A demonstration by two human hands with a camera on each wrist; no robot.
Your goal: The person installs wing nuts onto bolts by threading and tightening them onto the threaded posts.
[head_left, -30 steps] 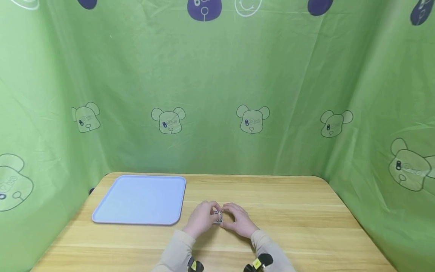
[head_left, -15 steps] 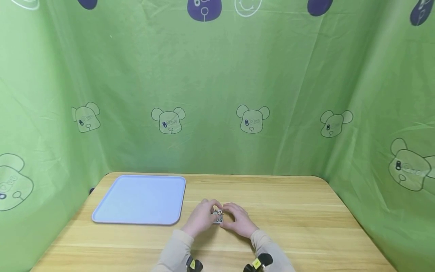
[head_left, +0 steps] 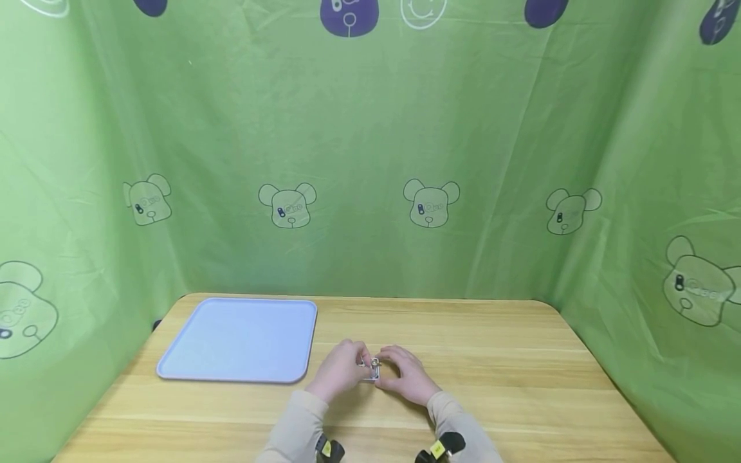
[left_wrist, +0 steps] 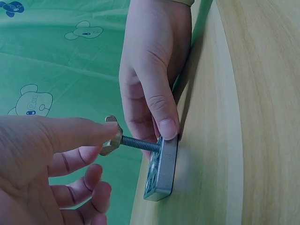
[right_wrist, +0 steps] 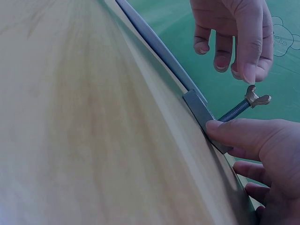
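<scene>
A small grey metal block (left_wrist: 166,171) with cut-outs in its face lies flat on the wooden table. A threaded bolt (left_wrist: 138,143) stands up from it, topped by a brass-coloured wing nut (right_wrist: 255,97). The thumb and index finger of my left hand (head_left: 338,372) are at this wing nut and pinch it, while the other fingers hang loosely curled. From the right side, my right hand (head_left: 410,378) grips the block between thumb and fingers. In the head view the hands partly hide the block.
A light blue tray (head_left: 237,341) lies on the left of the wooden table (head_left: 492,366). Green curtains (head_left: 359,128) with bear prints enclose the table at the back and sides.
My left fingers have shifted slightly at the wing nut, and thumb and index finger are now closer together in the head view. My right hand and the block stay in place.
</scene>
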